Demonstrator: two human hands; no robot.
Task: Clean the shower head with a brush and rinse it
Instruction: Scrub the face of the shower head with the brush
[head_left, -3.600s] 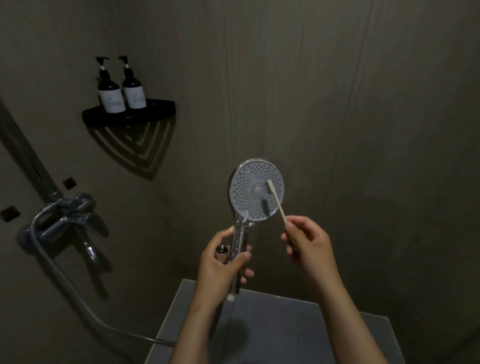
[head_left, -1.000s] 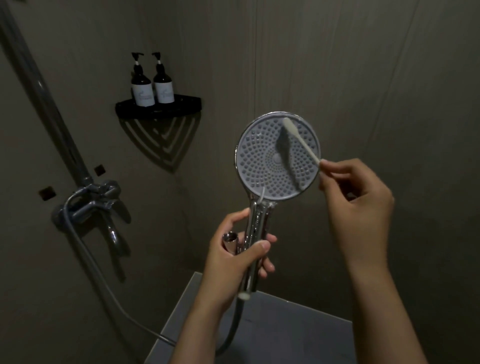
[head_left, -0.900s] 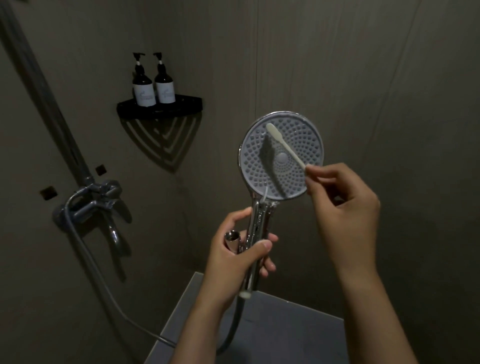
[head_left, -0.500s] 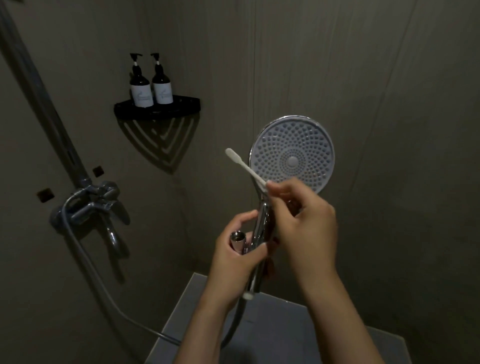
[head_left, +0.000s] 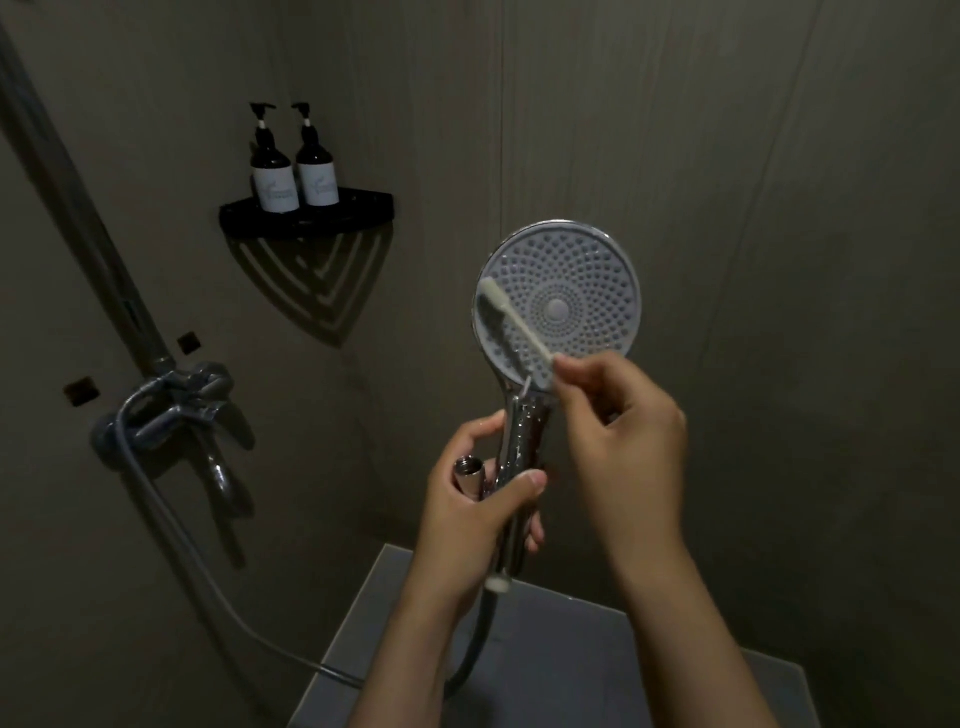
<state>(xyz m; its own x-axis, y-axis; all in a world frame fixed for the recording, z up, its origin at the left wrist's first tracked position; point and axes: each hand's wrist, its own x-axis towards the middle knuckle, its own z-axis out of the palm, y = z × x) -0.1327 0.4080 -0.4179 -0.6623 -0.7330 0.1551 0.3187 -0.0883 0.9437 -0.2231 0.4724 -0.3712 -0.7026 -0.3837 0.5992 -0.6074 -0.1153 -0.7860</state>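
Shower head (head_left: 582, 270) upright at centre, nozzle face toward camera; left hand (head_left: 467, 514) curled round its chrome handle at 6 o'clock of the face; right hand (head_left: 623, 441) at 5 o'clock, fingertips pinching white brush (head_left: 514, 325), bristle end over the face's 9 o'clock edge.

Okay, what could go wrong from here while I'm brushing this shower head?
The right hand pinches the brush only at its tail end, so it could slip or flex off the shower head. The left hand grips the chrome handle plus a threaded metal fitting; either might drop. Dim light may hide missed spots.
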